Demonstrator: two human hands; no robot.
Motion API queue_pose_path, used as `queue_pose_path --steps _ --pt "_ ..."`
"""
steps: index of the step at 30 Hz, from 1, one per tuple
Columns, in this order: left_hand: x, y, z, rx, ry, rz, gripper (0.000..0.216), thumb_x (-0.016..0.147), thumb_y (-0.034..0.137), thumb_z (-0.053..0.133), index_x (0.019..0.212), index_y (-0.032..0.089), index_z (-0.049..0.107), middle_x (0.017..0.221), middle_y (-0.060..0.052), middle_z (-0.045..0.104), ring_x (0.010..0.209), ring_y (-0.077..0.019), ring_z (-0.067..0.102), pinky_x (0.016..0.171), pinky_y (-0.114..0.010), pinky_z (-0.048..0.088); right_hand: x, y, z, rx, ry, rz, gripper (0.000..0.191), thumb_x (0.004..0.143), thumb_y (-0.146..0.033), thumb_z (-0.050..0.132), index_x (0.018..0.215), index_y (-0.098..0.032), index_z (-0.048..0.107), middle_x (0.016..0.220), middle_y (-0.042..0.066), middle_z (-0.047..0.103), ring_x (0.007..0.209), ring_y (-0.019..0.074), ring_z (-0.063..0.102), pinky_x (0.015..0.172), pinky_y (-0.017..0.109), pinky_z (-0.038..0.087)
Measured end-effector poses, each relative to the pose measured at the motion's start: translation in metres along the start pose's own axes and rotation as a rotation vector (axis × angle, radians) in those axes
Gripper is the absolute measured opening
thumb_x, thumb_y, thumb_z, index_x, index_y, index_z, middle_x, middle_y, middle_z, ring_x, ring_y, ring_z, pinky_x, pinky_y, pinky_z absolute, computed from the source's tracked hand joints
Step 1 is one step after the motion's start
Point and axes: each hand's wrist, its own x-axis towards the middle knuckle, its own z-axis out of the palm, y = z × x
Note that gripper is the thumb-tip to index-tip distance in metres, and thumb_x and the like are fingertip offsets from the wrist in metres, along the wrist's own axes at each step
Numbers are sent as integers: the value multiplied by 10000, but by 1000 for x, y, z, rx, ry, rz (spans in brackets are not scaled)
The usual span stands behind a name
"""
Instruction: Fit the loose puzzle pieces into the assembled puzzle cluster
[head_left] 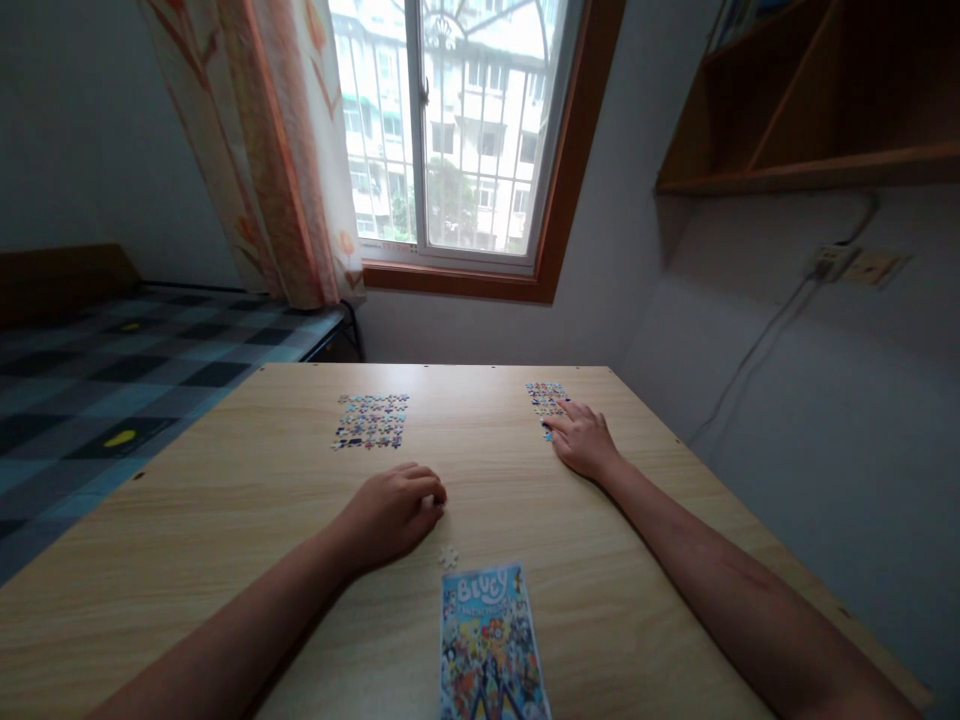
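From the head view, my left hand [394, 512] rests knuckles-up on the pale wood-grain table [225, 520] at the centre of the frame, fingers curled in narrow; I cannot tell whether anything is under them. Just below and to the right of it lies a single small whitish jigsaw piece [448, 557], face down, apart from my fingers. Directly below that piece, at the bottom centre of the frame, sits the glossy blue picture card [491, 645], printed with a crowd of bright cartoon figures and pale lettering across its top.

My right hand [583, 440] lies flat right of centre, fingers spread wide and loose, the fingertips touching the near edge of a small patch of joined multicoloured jigsaw pieces [544, 396]. It grips nothing.

A larger rectangular patch of joined multicoloured jigsaw pieces [371, 421] lies left of centre, well apart from both hands, its edges ragged with knobs.

In the upper middle is a barred window [450, 130] with an orange-patterned curtain [277, 150]; a checked blue bed [112, 370] fills the left.
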Motion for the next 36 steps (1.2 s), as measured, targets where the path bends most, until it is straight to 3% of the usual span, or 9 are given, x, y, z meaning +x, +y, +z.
queue_pose_path --steps 13,17,22,27,31,36 --pt "1 2 -2 33 8 32 195 891 218 534 867 228 727 945 -31 729 871 -174 657 802 -296 516 1 5 7 37 28 -18 375 946 -317 486 1251 -342 703 1565 34 418 1392 286 378 1077 466 336" --pt "1 2 -1 41 12 31 211 896 232 531 880 226 742 957 -42 731 880 -175 660 808 -292 521 -1 5 3 61 99 -28 378 956 -311 472 1246 -301 715 1547 52 443 1377 282 391 1076 448 337" --pt "1 3 -2 52 4 9 211 896 236 539 891 235 750 964 -35 731 883 -177 663 806 -294 519 -7 7 -5 134 218 -86 316 931 -278 502 1062 -265 788 1454 46 546 1319 269 430 1070 421 327" --pt "0 1 -2 35 6 16 204 895 233 541 889 237 745 958 -32 728 882 -173 660 803 -287 518 -8 9 -2 142 193 -176 223 902 -331 595 885 -258 805 1227 55 678 1180 252 493 989 400 347" --pt "-1 -1 0 33 10 16 201 889 224 541 894 241 742 963 -28 728 885 -172 659 812 -290 519 -7 15 0 115 167 -164 192 893 -374 642 862 -267 798 1131 45 698 1139 240 499 973 386 330" --pt "0 2 -3 40 -2 3 205 894 233 538 888 239 743 964 -30 730 888 -176 662 813 -297 522 -2 23 0 85 131 -73 173 914 -306 630 920 -261 797 1082 48 707 1062 228 518 932 354 337"
